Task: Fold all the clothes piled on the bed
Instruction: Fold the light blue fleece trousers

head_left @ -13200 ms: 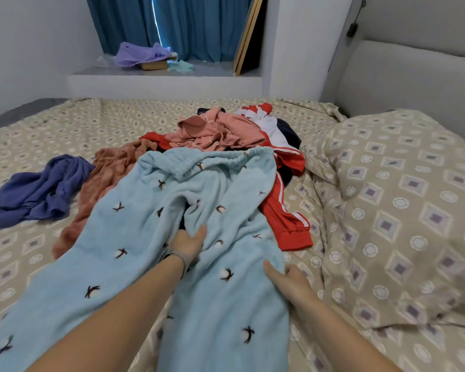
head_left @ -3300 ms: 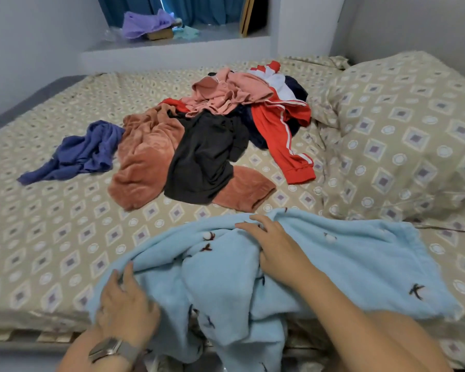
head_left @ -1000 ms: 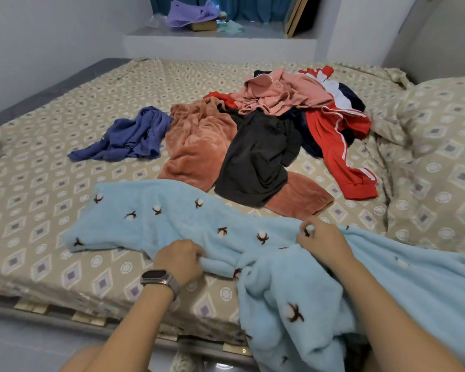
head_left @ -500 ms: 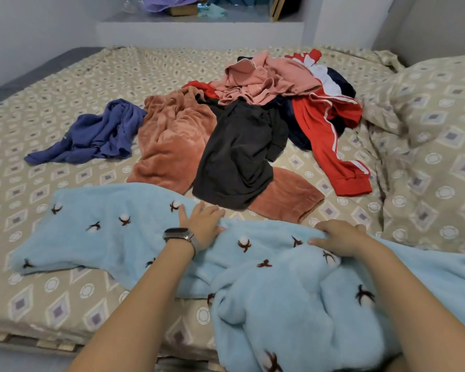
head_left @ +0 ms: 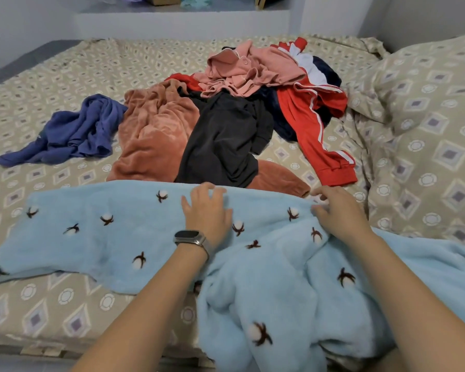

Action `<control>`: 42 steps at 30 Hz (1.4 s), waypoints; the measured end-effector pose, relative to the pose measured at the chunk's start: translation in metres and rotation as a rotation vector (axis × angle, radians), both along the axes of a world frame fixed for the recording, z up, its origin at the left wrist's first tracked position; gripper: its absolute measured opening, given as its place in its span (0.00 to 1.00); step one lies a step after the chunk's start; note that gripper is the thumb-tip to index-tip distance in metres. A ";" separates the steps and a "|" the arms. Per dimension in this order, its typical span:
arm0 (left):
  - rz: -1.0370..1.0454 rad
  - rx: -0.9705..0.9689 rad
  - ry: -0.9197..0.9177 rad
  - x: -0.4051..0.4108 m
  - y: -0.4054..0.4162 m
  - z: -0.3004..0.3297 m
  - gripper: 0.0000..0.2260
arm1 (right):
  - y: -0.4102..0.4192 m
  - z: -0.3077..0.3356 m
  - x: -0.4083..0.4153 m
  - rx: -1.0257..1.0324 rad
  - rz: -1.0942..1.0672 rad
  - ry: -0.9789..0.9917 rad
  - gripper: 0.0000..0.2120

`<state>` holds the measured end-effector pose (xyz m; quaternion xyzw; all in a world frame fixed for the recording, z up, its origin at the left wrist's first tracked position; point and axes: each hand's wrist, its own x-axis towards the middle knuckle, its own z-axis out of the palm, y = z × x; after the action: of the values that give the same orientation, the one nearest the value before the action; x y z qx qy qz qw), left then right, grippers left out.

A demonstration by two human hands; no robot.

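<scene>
A light blue fleece garment with a cotton-flower print [head_left: 97, 232] lies across the near edge of the bed, one leg spread flat to the left, the rest bunched and hanging over the edge at lower right. My left hand [head_left: 207, 210], with a watch on its wrist, presses flat on the garment near its far edge. My right hand [head_left: 336, 210] rests on the same far edge further right, its fingertips curled onto the fleece. Behind lies the pile: a rust fleece piece [head_left: 153, 135], a black garment [head_left: 220, 140], a pink top [head_left: 250, 68], a red jacket with white stripes [head_left: 314, 124].
A blue-purple garment [head_left: 73, 132] lies apart on the left of the patterned bedsheet [head_left: 38, 84]. A large pillow in the same print [head_left: 427, 124] fills the right side. A white ledge [head_left: 183, 20] with small items runs behind the bed.
Both hands have slid further up the blue garment to its far edge, and the left leg now lies flatter and smoother across the bed.
</scene>
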<state>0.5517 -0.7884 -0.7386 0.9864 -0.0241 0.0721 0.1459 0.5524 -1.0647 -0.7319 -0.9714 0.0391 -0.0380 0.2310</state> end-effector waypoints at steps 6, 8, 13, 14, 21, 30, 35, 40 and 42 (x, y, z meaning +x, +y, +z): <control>-0.385 0.185 0.532 -0.037 0.002 -0.016 0.25 | -0.031 0.014 -0.013 0.053 -0.023 0.484 0.21; -0.371 0.106 0.487 -0.040 0.011 -0.013 0.23 | -0.046 0.021 -0.024 0.275 -0.044 0.522 0.21; -0.284 -0.304 0.323 -0.064 0.013 0.023 0.22 | -0.069 0.018 -0.040 0.134 0.025 0.528 0.17; -0.283 -0.354 0.380 -0.072 0.014 0.029 0.21 | -0.070 0.013 -0.038 0.081 0.013 0.475 0.17; -0.207 -0.307 0.389 -0.090 0.003 0.017 0.25 | -0.034 -0.005 -0.034 -0.253 -0.254 0.079 0.17; -0.135 -0.355 0.280 -0.104 0.011 0.013 0.22 | 0.068 0.033 -0.120 -0.008 0.859 0.195 0.27; -0.001 -0.697 0.189 -0.121 0.009 0.025 0.16 | 0.093 0.044 -0.106 0.322 0.729 0.088 0.06; -0.147 -0.986 0.205 -0.154 0.003 0.043 0.33 | 0.107 0.080 -0.063 1.195 -0.189 0.029 0.18; -0.342 -0.614 0.226 -0.163 0.003 0.036 0.48 | 0.104 0.076 -0.048 1.135 -0.243 0.114 0.17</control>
<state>0.3886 -0.7850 -0.7022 0.8801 -0.1497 -0.0591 0.4466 0.5043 -0.9611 -0.6560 -0.6846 0.1768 0.0149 0.7070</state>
